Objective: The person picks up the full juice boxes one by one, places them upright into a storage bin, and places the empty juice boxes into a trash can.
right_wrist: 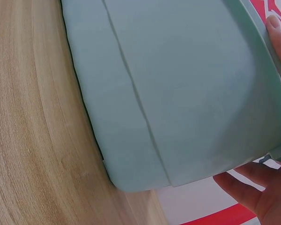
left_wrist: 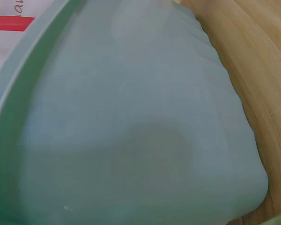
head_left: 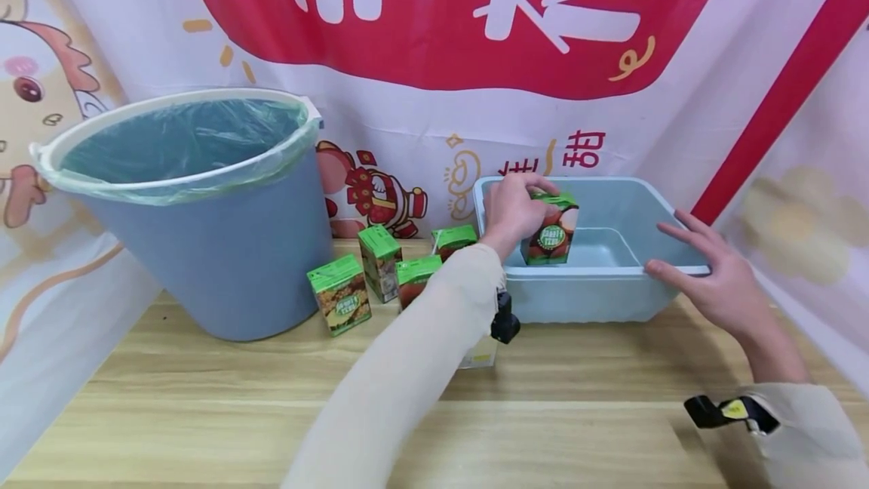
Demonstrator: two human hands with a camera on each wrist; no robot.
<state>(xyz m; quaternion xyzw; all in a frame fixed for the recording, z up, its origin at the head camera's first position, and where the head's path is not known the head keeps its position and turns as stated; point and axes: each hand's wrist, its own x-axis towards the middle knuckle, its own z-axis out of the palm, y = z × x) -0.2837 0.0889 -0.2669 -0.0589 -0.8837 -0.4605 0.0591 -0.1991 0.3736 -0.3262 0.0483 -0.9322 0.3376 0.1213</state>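
A pale blue plastic bin (head_left: 577,296) stands on the wooden table at the right. My left hand (head_left: 514,206) reaches over its left part and holds a small green-topped carton (head_left: 551,236) by its upper part. The carton is upright, inside the bin behind the front rim. My right hand (head_left: 720,270) rests at the bin's right front corner, thumb on the rim and fingers spread along the right end. In the right wrist view, the thumb (right_wrist: 280,40) and fingers (right_wrist: 241,187) touch the bin. The left wrist view shows only the bin's outer wall (left_wrist: 131,93), not the hand.
A large blue-grey bucket (head_left: 224,270) lined with a clear green bag stands at the left. Several similar cartons (head_left: 342,300) stand between bucket and bin, some partly behind my left sleeve. A whitish box (head_left: 482,355) shows under that forearm. A printed cloth (head_left: 421,74) hangs behind.
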